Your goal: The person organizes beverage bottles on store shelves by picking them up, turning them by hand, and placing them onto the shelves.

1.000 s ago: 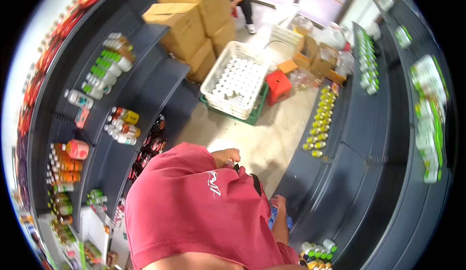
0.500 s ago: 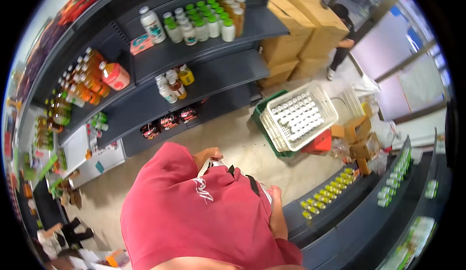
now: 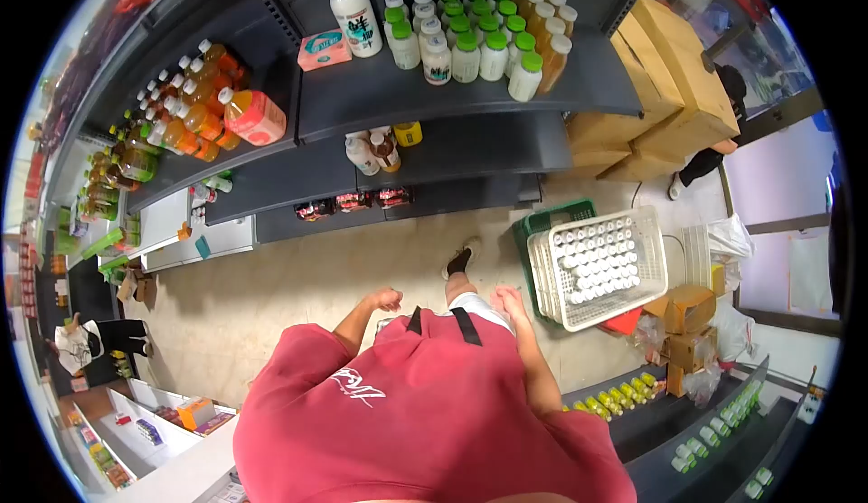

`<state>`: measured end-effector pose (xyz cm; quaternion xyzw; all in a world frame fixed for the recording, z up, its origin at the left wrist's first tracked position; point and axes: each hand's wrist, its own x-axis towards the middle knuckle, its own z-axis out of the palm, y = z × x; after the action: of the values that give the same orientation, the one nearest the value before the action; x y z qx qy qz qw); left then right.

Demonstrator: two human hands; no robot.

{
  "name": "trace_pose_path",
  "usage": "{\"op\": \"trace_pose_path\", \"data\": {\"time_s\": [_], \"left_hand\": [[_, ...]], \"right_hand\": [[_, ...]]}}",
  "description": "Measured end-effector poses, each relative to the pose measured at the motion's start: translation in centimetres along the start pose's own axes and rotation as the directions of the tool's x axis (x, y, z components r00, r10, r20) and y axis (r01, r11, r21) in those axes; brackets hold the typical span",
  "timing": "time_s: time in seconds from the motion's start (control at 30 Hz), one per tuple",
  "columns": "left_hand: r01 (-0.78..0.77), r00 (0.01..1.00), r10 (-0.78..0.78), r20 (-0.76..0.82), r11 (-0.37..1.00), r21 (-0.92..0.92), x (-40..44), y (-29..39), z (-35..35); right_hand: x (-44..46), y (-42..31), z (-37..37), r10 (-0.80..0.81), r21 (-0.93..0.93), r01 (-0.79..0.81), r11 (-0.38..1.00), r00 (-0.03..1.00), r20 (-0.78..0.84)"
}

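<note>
My left hand (image 3: 387,300) hangs in front of my left side, above the floor, its fingers curled in with nothing visible in them. My right hand (image 3: 509,302) is beside my white shorts (image 3: 484,307), fingers loosely curled, and no object shows in it. Nearest to the right hand is a white plastic crate (image 3: 653,291) filled with several rows of white-capped bottles (image 3: 601,259). The crate sits on a green crate (image 3: 524,232) on the floor. Neither hand touches the crates or the shelves.
Ahead, a dark shelf (image 3: 362,110) holds white bottles with green caps (image 3: 466,56), a pink box (image 3: 324,50) and juice bottles (image 3: 208,123). Cardboard boxes (image 3: 669,78) are stacked beyond it, near a person (image 3: 710,155). Another person (image 3: 81,345) is at left. A low shelf (image 3: 624,431) runs at right.
My view has turned right and moved closer to the shelf. One foot has come forward into view. Both hands now swing away from my waist, farther in front of my body.
</note>
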<state>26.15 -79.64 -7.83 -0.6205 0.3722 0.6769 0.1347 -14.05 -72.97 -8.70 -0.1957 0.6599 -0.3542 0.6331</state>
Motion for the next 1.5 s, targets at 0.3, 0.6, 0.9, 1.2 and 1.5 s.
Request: {"op": "trace_pose_path", "data": {"time_s": [0.3, 0.6, 0.9, 1.2, 1.5], "left_hand": [[-0.635, 0.673, 0.737, -0.058, 0.616, 0.467, -11.9, 35.0, -5.7], [-0.956, 0.082, 0.918, -0.387, 0.182, 0.228, -15.9, 52.6, -6.5], [-0.880, 0.067, 0.922, -0.382, 0.235, 0.413, -14.3, 54.1, -5.3], [-0.761, 0.127, 0.929, -0.349, 0.317, 0.566, -15.8, 53.8, -6.2], [-0.895, -0.093, 0.957, -0.274, 0.040, 0.445, -24.3, 54.0, -6.3]], "right_hand": [[4.7, -35.1, 6.0, -0.772, -0.156, 0.757, 0.635, 0.615, -0.160], [4.6, -48.3, 10.2, -0.877, -0.098, 0.899, 0.427, 0.386, -0.285], [5.2, -48.6, 11.0, -0.887, -0.179, 0.888, 0.423, 0.365, -0.284], [4.0, -48.9, 11.7, -0.885, -0.295, 0.846, 0.444, 0.364, -0.290], [-2.3, -53.3, 13.7, -0.878, 0.232, 0.888, 0.397, 0.441, -0.184]]}}
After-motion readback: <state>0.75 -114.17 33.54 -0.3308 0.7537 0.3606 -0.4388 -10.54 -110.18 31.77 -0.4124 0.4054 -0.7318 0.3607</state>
